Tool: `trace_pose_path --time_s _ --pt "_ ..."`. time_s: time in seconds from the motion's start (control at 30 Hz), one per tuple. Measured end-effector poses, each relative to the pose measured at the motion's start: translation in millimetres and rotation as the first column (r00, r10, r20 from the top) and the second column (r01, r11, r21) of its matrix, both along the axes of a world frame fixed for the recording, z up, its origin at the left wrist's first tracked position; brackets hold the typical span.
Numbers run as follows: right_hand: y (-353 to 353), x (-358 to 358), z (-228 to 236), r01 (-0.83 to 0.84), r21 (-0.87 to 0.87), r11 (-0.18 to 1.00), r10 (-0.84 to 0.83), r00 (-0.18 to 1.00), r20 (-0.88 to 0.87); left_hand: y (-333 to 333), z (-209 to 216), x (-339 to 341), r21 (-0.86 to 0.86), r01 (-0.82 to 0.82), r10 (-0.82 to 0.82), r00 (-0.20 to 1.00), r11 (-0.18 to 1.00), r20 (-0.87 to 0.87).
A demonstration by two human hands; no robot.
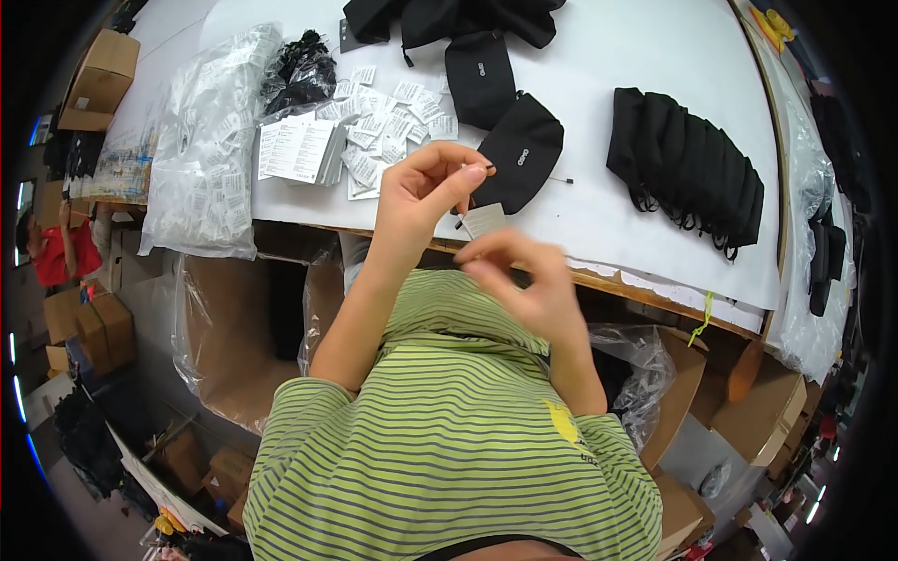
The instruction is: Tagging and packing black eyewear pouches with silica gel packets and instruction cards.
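Observation:
Above the table's near edge, my left hand [426, 192] is closed in a pinch on a thin black cord, whose dark tip shows at the fingertips. A small white tag [485, 220] hangs just below those fingers. My right hand [524, 280] is lower and to the right, partly smeared by motion. Its thumb and forefinger come together below the tag; what they hold, if anything, is hidden. Behind my hands lies a black fabric pouch [528, 150] with a light print and a cord end sticking out to its right. Another black pouch [480, 79] lies farther back.
Loose white tags [388, 122] lie left of the pouches, beside a stack of printed cards [301, 150] and a clear bag of tags [210, 150]. A row of black pouches [687, 164] stands on the right. Cardboard boxes [248, 327] are under the table edge.

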State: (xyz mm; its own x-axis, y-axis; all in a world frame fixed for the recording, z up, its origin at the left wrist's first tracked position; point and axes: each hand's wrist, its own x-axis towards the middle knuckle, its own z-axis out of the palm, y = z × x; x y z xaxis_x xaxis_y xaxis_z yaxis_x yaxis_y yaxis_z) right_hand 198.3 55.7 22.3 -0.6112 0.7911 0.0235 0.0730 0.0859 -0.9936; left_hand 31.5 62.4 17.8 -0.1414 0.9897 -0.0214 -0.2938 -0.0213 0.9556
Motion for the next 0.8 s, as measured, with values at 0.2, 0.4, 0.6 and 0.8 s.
trace_pose_path --time_s 0.2,0.4,0.6,0.8 --pt "-18 -24 -38 0.116 0.22 0.969 -0.172 0.952 0.254 1 3 -1 0.028 -0.019 0.018 0.999 0.999 0.032" --pt "3 -23 -61 0.334 0.319 0.887 -0.418 0.874 0.247 -2 0 -1 0.032 -0.042 0.04 0.998 0.999 0.053" --pt "8 -28 -64 0.319 0.408 0.856 -0.416 0.892 0.177 -3 2 -2 0.047 -0.001 -0.002 0.998 0.999 0.058" --pt "11 -25 -63 0.286 0.23 0.93 -0.342 0.902 0.264 -4 4 1 0.038 0.005 -0.006 1.0 0.999 0.03"
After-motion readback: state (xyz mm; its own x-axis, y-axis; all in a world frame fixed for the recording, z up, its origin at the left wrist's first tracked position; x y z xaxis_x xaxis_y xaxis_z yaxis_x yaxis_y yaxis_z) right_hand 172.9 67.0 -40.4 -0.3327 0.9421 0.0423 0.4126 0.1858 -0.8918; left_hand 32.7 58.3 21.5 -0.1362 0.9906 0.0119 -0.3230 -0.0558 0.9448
